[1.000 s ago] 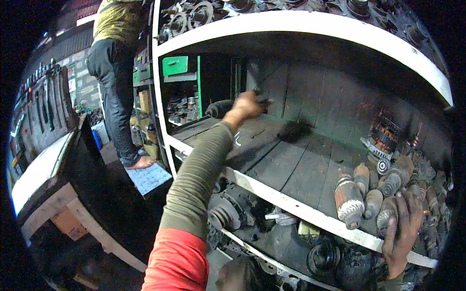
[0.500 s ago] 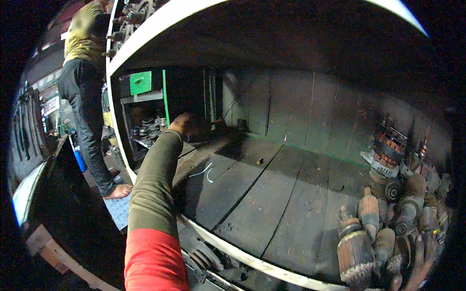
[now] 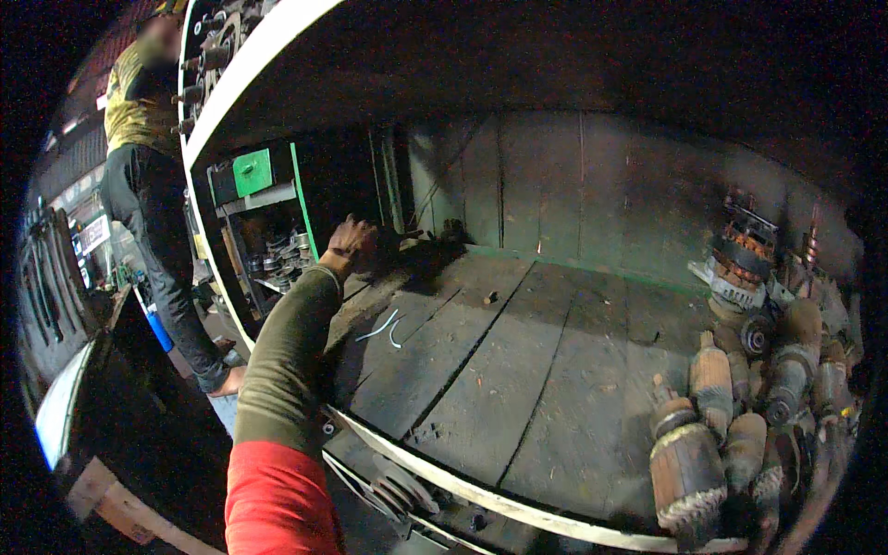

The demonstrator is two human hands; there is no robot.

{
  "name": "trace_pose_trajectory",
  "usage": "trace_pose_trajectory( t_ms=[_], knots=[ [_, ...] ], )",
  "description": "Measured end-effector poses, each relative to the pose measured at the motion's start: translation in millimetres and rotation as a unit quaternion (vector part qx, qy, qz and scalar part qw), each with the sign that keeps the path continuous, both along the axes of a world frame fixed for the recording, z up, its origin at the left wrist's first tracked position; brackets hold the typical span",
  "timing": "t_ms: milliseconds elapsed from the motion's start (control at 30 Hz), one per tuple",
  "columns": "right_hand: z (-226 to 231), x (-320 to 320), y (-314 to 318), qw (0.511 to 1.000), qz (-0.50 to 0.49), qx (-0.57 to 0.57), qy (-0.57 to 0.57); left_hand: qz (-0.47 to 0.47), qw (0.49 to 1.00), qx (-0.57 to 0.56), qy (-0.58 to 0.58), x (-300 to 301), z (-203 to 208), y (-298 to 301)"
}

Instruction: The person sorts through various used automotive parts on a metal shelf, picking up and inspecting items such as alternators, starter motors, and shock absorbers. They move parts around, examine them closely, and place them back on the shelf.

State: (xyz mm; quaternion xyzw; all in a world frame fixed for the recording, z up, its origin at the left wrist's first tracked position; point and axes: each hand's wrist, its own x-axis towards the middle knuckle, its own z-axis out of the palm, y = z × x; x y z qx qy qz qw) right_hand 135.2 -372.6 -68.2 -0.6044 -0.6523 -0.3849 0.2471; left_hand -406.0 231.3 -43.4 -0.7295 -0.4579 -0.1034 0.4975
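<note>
My left hand [image 3: 352,244] reaches far over the dark wooden shelf [image 3: 499,388], near its back left corner. Its fingers are curled closed. A dark shape beside the fingers blends into shadow, so what they hold cannot be made out. Two short pale strips [image 3: 377,326] lie on the boards in front of this hand. At the lower right rim, my right hand [image 3: 826,455] is dim and partly cut off, beside a pile of motor armatures [image 3: 689,476]. Its fingers do not show clearly.
A copper-wound motor part [image 3: 740,259] stands at the back right. The pale front edge [image 3: 518,520] of the shelf curves below, with a ribbed pulley [image 3: 404,486] underneath. To the left, a person [image 3: 148,185] stands beyond the white frame post, near a green drawer [image 3: 251,173].
The view has shifted slightly, so the person and the frame post sit farther left. My left hand stays in the back left area, its curled fingers showing more clearly now.
</note>
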Motion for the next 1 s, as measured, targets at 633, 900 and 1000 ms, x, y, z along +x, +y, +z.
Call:
trace_pose_trajectory(
  t_ms=[633, 900, 1000],
  knots=[
    [-7, 12, 10, 0.988, 0.075, 0.134, 0.002, -0.298, 0.898, -0.208, -0.25, 293, 107, -391],
    [-7, 24, 4, 0.951, 0.191, 0.23, 0.084, -0.202, 0.85, -0.272, -0.403, 392, 96, -384],
    [-10, 25, 5, 0.956, 0.182, 0.219, 0.078, -0.192, 0.83, -0.255, -0.457, 415, 76, -375]
  ],
)
